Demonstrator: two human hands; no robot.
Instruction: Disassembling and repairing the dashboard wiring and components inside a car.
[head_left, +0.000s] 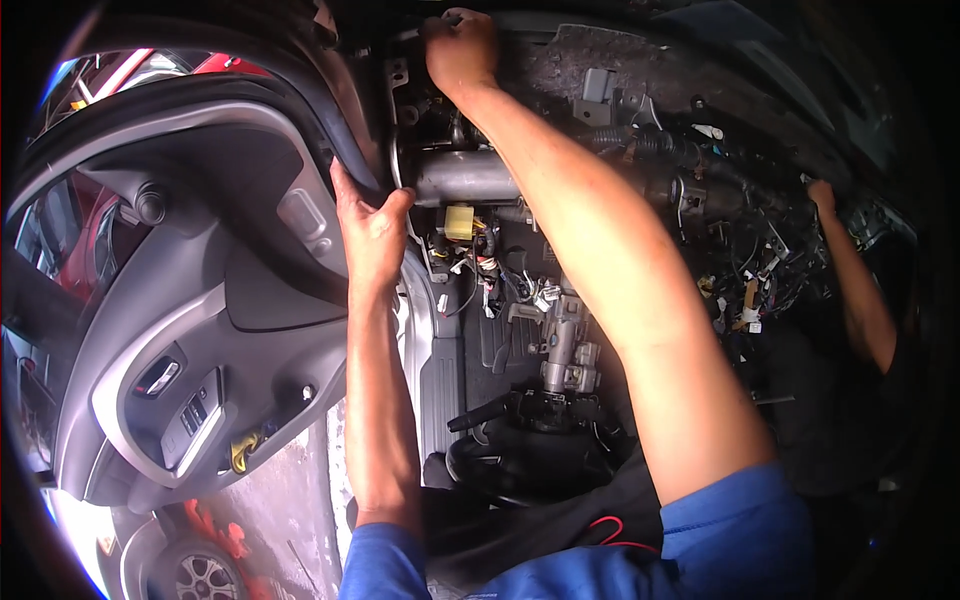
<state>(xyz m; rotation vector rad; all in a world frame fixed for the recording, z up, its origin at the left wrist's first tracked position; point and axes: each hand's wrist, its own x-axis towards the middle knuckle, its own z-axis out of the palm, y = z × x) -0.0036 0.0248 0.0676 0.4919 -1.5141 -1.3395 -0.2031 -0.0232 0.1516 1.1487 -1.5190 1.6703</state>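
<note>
And here we are inside a stripped dashboard, with the thick, dark grey metal tube (462, 178) running across the middle of it all. Just left of that tube's near end is the left hand (376, 228), up against the dark, rubbery door-frame edge (350, 150), thumb spread well away from the fingers, the hand open rather than clenched.

Up beyond the tube goes the right hand (460, 55), its bare forearm crossing right over the metal! Those fingers are curled into a fist by the dark upper rim of the dash; whether anything sits inside that grip, I cannot tell.

Just below the tube's left end hangs a square yellow plastic block (459, 222), with loose wires and white plastic connectors (545, 296) dangling beside it. Lower down comes the silvery metal steering column (563, 345), and below that the black steering wheel (520, 465), partly in shadow.

Well left of the tube, the grey plastic door panel (265, 350) swings wide open, a crumpled yellow item (243, 452) low on it. And off past the tube's right side, another person's hand (821, 197) reaches into the dark wiring!
</note>
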